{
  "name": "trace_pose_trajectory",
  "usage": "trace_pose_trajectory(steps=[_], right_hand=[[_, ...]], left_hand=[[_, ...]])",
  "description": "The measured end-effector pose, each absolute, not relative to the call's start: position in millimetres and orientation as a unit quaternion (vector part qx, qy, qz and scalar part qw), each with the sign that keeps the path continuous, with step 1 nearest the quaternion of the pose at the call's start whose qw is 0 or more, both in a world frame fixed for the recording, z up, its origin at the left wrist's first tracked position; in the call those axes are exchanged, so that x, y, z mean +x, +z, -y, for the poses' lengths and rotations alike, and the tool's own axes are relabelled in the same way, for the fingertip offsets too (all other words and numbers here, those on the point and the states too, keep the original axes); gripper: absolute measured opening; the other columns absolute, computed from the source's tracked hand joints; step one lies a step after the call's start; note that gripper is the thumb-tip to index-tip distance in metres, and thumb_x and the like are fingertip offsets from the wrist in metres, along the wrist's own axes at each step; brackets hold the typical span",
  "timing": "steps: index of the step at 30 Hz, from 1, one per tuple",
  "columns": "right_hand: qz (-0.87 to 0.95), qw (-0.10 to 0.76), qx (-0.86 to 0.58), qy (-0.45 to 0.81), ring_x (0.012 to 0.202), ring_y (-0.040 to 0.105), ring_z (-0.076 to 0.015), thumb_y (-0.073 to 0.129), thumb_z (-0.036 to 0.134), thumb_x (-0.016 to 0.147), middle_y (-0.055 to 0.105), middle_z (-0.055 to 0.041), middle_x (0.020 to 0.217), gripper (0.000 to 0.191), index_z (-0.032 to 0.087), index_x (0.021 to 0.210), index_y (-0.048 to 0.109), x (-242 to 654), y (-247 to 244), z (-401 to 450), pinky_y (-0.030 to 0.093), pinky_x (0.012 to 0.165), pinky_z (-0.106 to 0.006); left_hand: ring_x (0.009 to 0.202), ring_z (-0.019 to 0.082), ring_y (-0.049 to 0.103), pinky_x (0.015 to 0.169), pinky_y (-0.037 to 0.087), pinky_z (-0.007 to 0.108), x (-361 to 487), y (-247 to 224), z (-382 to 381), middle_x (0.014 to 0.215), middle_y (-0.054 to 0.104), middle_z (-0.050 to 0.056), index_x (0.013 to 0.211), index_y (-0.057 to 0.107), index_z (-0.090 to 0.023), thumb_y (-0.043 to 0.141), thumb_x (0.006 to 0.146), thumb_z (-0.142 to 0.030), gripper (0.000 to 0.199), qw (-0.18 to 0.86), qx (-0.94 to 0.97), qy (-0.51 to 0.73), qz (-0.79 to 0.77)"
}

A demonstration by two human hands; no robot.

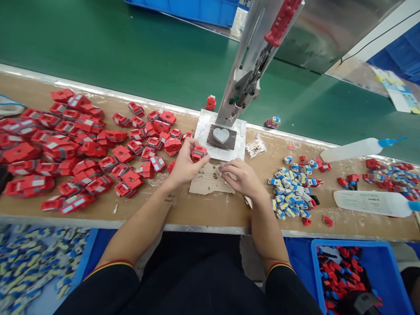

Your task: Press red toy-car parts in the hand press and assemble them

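Between the thumb and fingers of my left hand (187, 162) is a red plastic toy part (198, 153) with a grey and pale band, held just in front of the press base. My right hand (242, 176) is closed in a pinch over a torn piece of cardboard (210, 186) with dark spots. Whatever sits at its fingertips is too small to make out. Behind both hands stands a hand press (241, 83) with a red handle (282, 24). A grey heart-shaped block (221, 135) lies on the dark plate of its base.
Many red parts (82, 144) cover the bench at left. Cotton swabs (256, 147) lie beside the press. Small white-blue parts (290, 192) are heaped at right, near two squeeze bottles (352, 149) (370, 202). A green conveyor belt (131, 52) runs behind; blue bins (377, 249) stand below.
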State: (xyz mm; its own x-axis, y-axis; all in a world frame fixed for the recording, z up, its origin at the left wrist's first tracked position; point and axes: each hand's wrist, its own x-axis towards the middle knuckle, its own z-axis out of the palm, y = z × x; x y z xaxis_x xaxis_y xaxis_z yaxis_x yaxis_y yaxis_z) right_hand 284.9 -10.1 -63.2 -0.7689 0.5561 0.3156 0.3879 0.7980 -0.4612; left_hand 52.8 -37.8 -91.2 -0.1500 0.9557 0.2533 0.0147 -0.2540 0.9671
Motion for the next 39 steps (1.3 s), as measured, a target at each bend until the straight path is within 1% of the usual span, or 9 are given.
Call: trace_pose_trajectory(steps=[5,12,16,19,23,28,32,36,39], right_hand=[[0.926,0.233,-0.239,0.179,0.088,0.065,-0.0216,0.063,0.025,0.104,0.080,-0.0057,0.098,0.014,0.026,0.099,0.076,282.2,-70.9,10.8,0.055,0.080,-0.035],[0.892,0.271,-0.315,0.178,0.086,0.068,-0.0212,0.064,0.017,0.101,0.078,-0.0039,0.088,0.015,0.026,0.093,0.073,284.2,-73.8,9.0,0.054,0.077,-0.033],[0.875,0.288,-0.332,0.202,0.081,0.068,-0.0204,0.067,0.020,0.100,0.076,-0.0038,0.084,0.011,0.025,0.091,0.072,285.2,-74.7,8.2,0.052,0.073,-0.032],[0.862,0.295,-0.345,0.227,0.077,0.067,-0.0192,0.070,0.023,0.098,0.076,-0.0034,0.083,0.011,0.024,0.088,0.072,285.4,-75.0,7.8,0.051,0.071,-0.031],[0.851,0.285,-0.363,0.252,0.077,0.067,-0.0190,0.071,0.025,0.097,0.077,-0.0031,0.083,0.011,0.025,0.086,0.072,284.6,-74.9,8.1,0.052,0.073,-0.031],[0.843,0.289,-0.365,0.270,0.075,0.066,-0.0182,0.070,0.024,0.097,0.077,-0.0030,0.082,0.012,0.024,0.085,0.072,282.0,-74.4,8.2,0.053,0.073,-0.031],[0.830,0.303,-0.371,0.286,0.070,0.065,-0.0166,0.072,0.023,0.093,0.077,-0.0024,0.080,0.010,0.024,0.083,0.072,283.3,-70.1,8.3,0.052,0.069,-0.031],[0.756,0.410,-0.386,0.333,0.065,0.064,-0.0154,0.076,0.032,0.092,0.076,-0.0011,0.078,0.014,0.024,0.083,0.069,288.0,-61.4,11.8,0.051,0.061,-0.031],[0.656,0.536,-0.386,0.365,0.067,0.066,-0.0169,0.081,0.050,0.089,0.072,-0.0004,0.075,0.031,0.026,0.082,0.063,286.7,-57.3,15.5,0.054,0.062,-0.033]], left_hand=[[0.068,0.010,0.053,0.065,0.047,0.023,53.8,-96.8,38.7,0.081,0.054,-0.006,0.103,0.045,-0.025,0.082,0.083,-0.038,0.044,0.405,0.507,0.591,-0.479],[0.070,0.012,0.058,0.064,0.051,0.025,51.9,-93.1,41.7,0.089,0.061,-0.001,0.113,0.055,-0.024,0.076,0.091,-0.045,0.037,0.470,0.503,0.594,-0.415],[0.085,0.016,0.069,0.078,0.059,0.028,56.0,-85.7,44.2,0.097,0.070,0.003,0.112,0.064,-0.022,0.089,0.083,-0.044,0.045,0.405,0.519,0.624,-0.422],[0.088,0.017,0.073,0.079,0.062,0.028,57.8,-82.9,45.4,0.098,0.072,0.003,0.110,0.066,-0.021,0.098,0.072,-0.044,0.055,0.372,0.496,0.655,-0.431],[0.079,0.015,0.073,0.073,0.064,0.028,56.7,-81.1,46.5,0.091,0.072,0.002,0.108,0.069,-0.022,0.096,0.075,-0.049,0.050,0.390,0.465,0.667,-0.432],[0.056,0.009,0.062,0.047,0.049,0.021,52.4,-78.7,46.6,0.081,0.068,-0.001,0.110,0.072,-0.025,0.085,0.084,-0.061,0.046,0.493,0.417,0.647,-0.406],[0.064,0.011,0.066,0.053,0.055,0.023,50.0,-76.3,46.8,0.091,0.072,0.002,0.113,0.071,-0.025,0.093,0.073,-0.064,0.060,0.533,0.426,0.610,-0.404],[0.086,0.018,0.076,0.076,0.065,0.030,53.6,-74.6,50.2,0.105,0.076,0.006,0.113,0.072,-0.022,0.096,0.072,-0.056,0.058,0.429,0.481,0.613,-0.458],[0.087,0.018,0.077,0.080,0.065,0.031,59.1,-74.2,54.8,0.101,0.077,0.005,0.110,0.072,-0.020,0.092,0.078,-0.051,0.049,0.365,0.534,0.600,-0.471]])
